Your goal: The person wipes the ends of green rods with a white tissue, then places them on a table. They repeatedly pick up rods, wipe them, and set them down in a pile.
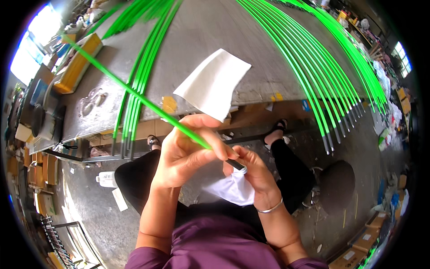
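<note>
A long green rod (134, 93) runs from the upper left down to my two hands. My left hand (177, 157) is closed on it with thumb and fingers, close to its dark end (235, 164). At that end, my right hand (257, 175) pinches a thin white cloth (235, 188), which hangs below the fingers. The cloth lies against the rod's tip; whether the right fingers also grip the rod is hidden. Just beyond the hands, a white sheet (215, 83) rests on the grey table (201, 31), one corner overhanging the front edge.
Green rods (145, 71) lie in a bunch on the left of the table, and a spread row of rods (300, 58) lies on the right, dark ends overhanging the edge. A yellow box (78, 62) and clear-framed glasses (93, 101) sit at left. A round stool (338, 186) stands at right.
</note>
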Tool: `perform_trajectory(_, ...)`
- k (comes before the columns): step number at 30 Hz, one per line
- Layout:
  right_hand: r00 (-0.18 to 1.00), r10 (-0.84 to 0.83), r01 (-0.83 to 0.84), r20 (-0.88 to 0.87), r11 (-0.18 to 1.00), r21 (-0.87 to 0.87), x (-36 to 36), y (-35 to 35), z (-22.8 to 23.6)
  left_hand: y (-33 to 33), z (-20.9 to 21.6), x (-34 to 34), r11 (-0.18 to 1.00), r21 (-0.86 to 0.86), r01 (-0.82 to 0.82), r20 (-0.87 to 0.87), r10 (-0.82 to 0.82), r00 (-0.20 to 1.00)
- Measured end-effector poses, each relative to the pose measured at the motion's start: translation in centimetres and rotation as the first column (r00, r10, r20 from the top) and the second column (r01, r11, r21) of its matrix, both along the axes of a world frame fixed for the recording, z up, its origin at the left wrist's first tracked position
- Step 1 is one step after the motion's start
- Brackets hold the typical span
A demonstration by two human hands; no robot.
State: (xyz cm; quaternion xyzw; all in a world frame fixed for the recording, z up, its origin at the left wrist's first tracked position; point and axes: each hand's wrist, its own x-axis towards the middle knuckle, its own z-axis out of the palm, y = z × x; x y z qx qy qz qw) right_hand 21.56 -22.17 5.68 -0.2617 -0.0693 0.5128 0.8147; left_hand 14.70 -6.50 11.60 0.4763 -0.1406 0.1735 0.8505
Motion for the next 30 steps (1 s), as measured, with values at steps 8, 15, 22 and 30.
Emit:
perform_trajectory(8, 0.98, -0.18, 0.192, 0.085, 0.965, -0.18, -0.5, -1.4, -2.1, 6.2, 6.9, -3.3, 0.361, 0.662, -0.657, 0.108, 0.821, 0.56)
perform_trajectory(15, 0.974, -0.212, 0.225, 0.08, 0.94, -0.258, -1.3, -2.8, -3.9, 11.8, 5.1, -3.7, -0.163, 0.947, -0.278, 0.255, 0.906, 0.337)
perform_trajectory(22, 0.964, -0.252, 0.264, 0.08, 0.925, -0.272, -1.4, -4.1, -3.9, 13.4, 2.1, -3.7, -0.384, 0.918, 0.096, 0.311, 0.85, 0.426)
perform_trajectory(30, 0.949, -0.309, 0.312, 0.059, 0.905, -0.29, -1.4, -5.6, -7.1, 11.8, 3.5, -2.7, -0.474, 0.86, 0.187, 0.347, 0.814, 0.466)
